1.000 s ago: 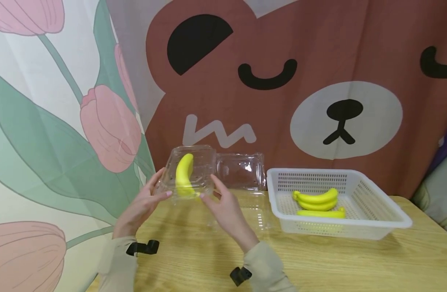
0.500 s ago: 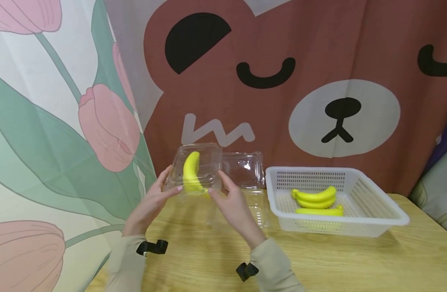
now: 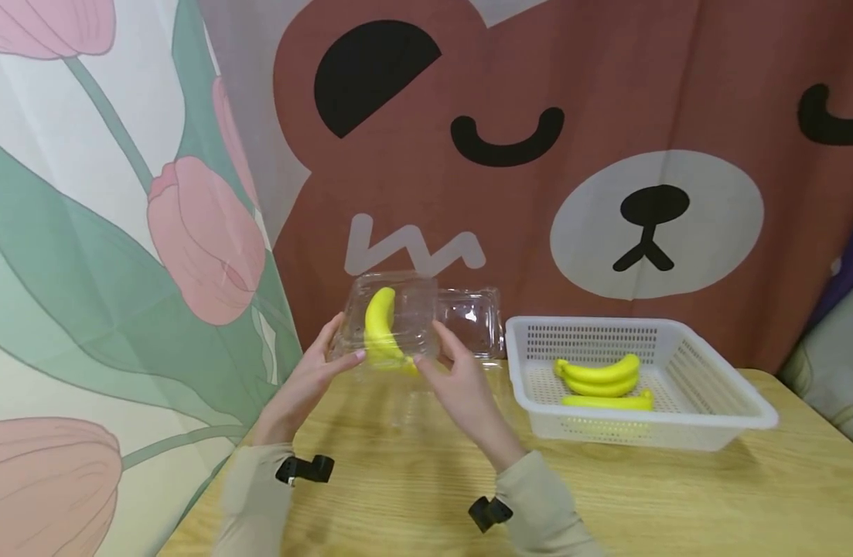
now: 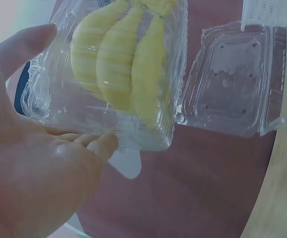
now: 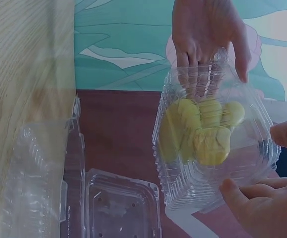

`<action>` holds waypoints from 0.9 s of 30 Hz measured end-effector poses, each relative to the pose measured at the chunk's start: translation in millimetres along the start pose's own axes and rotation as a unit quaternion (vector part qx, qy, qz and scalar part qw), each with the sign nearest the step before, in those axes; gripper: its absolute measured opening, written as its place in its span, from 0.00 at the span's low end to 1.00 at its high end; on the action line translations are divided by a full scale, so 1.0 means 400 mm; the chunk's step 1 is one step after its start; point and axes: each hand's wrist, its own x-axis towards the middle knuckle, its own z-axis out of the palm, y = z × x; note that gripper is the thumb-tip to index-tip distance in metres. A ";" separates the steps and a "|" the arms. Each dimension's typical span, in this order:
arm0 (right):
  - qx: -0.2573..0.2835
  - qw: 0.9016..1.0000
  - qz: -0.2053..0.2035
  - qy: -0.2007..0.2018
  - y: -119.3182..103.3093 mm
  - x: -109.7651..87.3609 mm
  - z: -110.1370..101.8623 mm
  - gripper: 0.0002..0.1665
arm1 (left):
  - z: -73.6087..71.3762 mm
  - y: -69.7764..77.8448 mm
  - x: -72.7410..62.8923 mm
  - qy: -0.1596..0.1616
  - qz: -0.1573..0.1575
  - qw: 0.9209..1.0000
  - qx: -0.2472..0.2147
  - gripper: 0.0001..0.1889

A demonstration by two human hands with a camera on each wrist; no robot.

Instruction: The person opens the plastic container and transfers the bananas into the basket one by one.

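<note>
- Here's the clear, ridged plastic box (image 3: 417,305), tilted in mid-air above the pale wooden table (image 3: 391,503), curved yellow bananas (image 4: 116,64) glowing through its shiny walls!
- Left hand (image 3: 308,387) and right hand (image 3: 468,391) grip opposite sides, both pinching the plastic between thumb and fingers.
- The head view gives mainly one banana; the left wrist view counts three (glare and all), joined at the stem.
- That wrist view catches only a corner of the white perforated plastic basket (image 3: 677,422); the head view shows it whole, more yellow bananas (image 3: 600,381) inside.
</note>
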 end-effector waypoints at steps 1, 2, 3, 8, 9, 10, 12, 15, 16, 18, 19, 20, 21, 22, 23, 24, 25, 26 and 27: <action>0.002 1.000 -0.001 0.001 0.002 0.000 -0.005 0.40 | 0.005 0.002 0.003 -0.001 -0.002 1.000 0.000 0.48; -0.001 1.000 0.000 0.002 0.004 -0.002 -0.010 0.40 | 0.010 0.004 0.006 -0.001 -0.003 1.000 0.002 0.48; -0.002 1.000 -0.001 0.002 0.006 -0.003 -0.015 0.40 | 0.015 0.006 0.007 -0.003 -0.006 1.000 0.005 0.48; -0.034 0.999 0.002 0.010 0.013 -0.010 -0.042 0.38 | 0.040 0.014 0.011 -0.015 -0.017 1.000 0.019 0.48; -0.041 0.999 0.003 0.013 0.015 -0.012 -0.048 0.38 | 0.046 0.015 0.012 -0.017 -0.019 0.999 0.021 0.48; -0.047 0.999 0.003 0.014 0.016 -0.013 -0.053 0.38 | 0.051 0.015 0.014 -0.019 -0.019 0.999 0.020 0.48; -0.057 0.998 0.004 0.016 0.015 -0.018 -0.065 0.37 | 0.064 0.014 0.018 -0.020 -0.019 0.999 0.015 0.48; -0.058 0.998 -0.001 0.015 0.013 -0.024 -0.083 0.37 | 0.083 0.009 0.025 -0.022 -0.018 1.000 0.001 0.48; -0.055 0.998 -0.003 0.013 0.012 -0.026 -0.089 0.37 | 0.090 0.007 0.027 -0.023 -0.017 1.000 -0.004 0.48; -0.053 0.998 -0.006 0.015 0.014 -0.028 -0.101 0.37 | 0.105 0.005 0.031 -0.026 -0.012 1.000 -0.013 0.47; -0.052 0.998 -0.008 0.015 0.015 -0.030 -0.107 0.36 | 0.111 0.003 0.033 -0.027 -0.010 0.999 -0.016 0.47; -0.050 0.999 -0.011 0.014 0.018 -0.031 -0.113 0.37 | 0.118 0.003 0.036 -0.027 -0.007 0.999 -0.017 0.47; -0.051 0.999 -0.012 0.014 0.021 -0.032 -0.120 0.37 | 0.124 0.002 0.037 -0.027 -0.007 0.999 -0.018 0.47; -0.052 0.998 -0.011 0.013 0.024 -0.034 -0.126 0.37 | 0.129 0.002 0.038 -0.029 -0.005 0.999 -0.019 0.47; -0.054 0.998 -0.007 0.012 0.019 -0.038 -0.132 0.37 | 0.135 0.003 0.039 -0.029 -0.006 0.999 -0.021 0.47; -0.057 0.998 -0.005 0.011 0.019 -0.041 -0.137 0.37 | 0.140 0.004 0.040 -0.030 -0.005 0.999 -0.022 0.47; -0.059 0.998 -0.005 0.010 0.021 -0.043 -0.142 0.37 | 0.145 0.005 0.040 -0.031 -0.005 0.999 -0.025 0.47; -0.061 0.998 -0.003 0.009 0.022 -0.045 -0.147 0.37 | 0.150 0.005 0.041 -0.032 -0.005 0.999 -0.027 0.47; -0.065 0.998 0.001 0.009 0.022 -0.048 -0.151 0.37 | 0.155 0.005 0.041 -0.034 -0.005 0.999 -0.030 0.47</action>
